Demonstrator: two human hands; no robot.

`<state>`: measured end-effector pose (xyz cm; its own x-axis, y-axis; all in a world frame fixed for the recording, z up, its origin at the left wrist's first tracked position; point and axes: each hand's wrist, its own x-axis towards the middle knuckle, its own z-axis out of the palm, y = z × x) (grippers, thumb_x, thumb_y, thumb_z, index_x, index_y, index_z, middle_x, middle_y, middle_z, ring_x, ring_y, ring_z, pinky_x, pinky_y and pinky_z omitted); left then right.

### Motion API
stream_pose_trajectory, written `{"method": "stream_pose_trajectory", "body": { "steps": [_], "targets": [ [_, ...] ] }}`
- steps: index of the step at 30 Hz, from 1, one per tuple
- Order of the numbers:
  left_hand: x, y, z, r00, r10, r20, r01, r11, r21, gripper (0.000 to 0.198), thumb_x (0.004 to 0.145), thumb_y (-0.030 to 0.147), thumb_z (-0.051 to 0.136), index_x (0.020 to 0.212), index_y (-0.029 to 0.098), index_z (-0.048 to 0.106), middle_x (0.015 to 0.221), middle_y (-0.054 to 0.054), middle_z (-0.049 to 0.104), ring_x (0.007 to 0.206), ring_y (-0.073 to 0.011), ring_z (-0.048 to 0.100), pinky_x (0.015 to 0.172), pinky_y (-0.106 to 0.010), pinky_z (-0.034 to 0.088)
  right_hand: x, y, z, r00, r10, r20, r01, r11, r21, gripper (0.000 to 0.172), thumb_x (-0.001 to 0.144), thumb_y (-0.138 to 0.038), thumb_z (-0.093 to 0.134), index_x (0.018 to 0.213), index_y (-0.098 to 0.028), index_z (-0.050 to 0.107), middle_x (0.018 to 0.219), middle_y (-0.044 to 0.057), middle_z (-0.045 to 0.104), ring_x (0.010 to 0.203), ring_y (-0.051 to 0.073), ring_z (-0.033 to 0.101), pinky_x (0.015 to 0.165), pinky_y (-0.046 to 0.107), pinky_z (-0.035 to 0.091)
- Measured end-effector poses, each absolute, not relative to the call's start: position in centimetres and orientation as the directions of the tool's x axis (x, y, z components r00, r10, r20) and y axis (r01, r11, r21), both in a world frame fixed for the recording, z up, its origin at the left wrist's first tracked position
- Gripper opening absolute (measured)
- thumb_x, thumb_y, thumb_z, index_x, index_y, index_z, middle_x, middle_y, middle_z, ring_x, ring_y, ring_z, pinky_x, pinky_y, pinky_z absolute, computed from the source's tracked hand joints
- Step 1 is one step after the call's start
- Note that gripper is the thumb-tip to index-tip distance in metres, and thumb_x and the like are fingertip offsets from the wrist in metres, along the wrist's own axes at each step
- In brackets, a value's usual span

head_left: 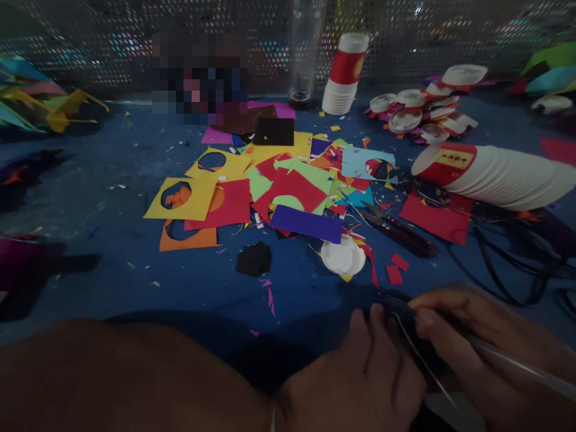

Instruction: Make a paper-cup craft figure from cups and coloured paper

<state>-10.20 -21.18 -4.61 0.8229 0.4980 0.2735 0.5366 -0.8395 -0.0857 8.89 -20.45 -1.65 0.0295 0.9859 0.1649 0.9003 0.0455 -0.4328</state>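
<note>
My left hand (pixel 364 372) is at the bottom, fingers curled and pressed on a small dark piece (pixel 396 312) lying on the blue surface. My right hand (pixel 472 342) is closed in a pinch round a thin pen-like tool (pixel 508 360), its tip at the dark piece beside my left fingers. Just beyond them lie a white paper disc (pixel 342 257), red paper scraps (pixel 396 270) and a dark pair of scissors (pixel 396 231).
A heap of coloured paper sheets with round cut-outs (pixel 270 186) covers the middle. A stack of paper cups lies on its side (pixel 495 174), another stands upright (pixel 344 75), cut cup bottoms (pixel 423 111) at the back right. Black cables (pixel 508 270) lie right; mesh wall behind.
</note>
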Motion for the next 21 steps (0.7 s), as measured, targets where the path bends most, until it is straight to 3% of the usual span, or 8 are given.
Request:
{"method": "stream_pose_trajectory", "body": {
  "steps": [11,21],
  "targets": [
    [-10.1,-21.05,-3.84,0.875,0.429,0.224,0.46,-0.881,-0.111,0.047,0.107,0.016,0.034,0.146,0.006,0.059,0.14,-0.016,0.07,0.121,-0.0228,0.071,0.094,-0.03,0.057,9.91,-20.28,-2.24,-0.074,0.988,0.133,0.868,0.129,-0.479,0.037,0.102,-0.051,0.043,0.082,-0.032,0.068,0.072,0.001,0.073,0.056,0.021,0.067,0.054,0.031,0.053],
    [-10.09,-20.83,-4.09,0.862,0.444,0.242,0.481,-0.868,-0.119,0.047,0.107,0.016,0.036,0.148,0.004,0.056,0.139,-0.016,0.071,0.12,-0.023,0.073,0.089,-0.028,0.058,9.83,-20.33,-2.28,-0.07,0.99,0.124,0.867,0.122,-0.483,0.035,0.101,-0.05,0.045,0.08,-0.031,0.067,0.07,0.0,0.072,0.053,0.02,0.066,0.054,0.03,0.054]
  ]
}}
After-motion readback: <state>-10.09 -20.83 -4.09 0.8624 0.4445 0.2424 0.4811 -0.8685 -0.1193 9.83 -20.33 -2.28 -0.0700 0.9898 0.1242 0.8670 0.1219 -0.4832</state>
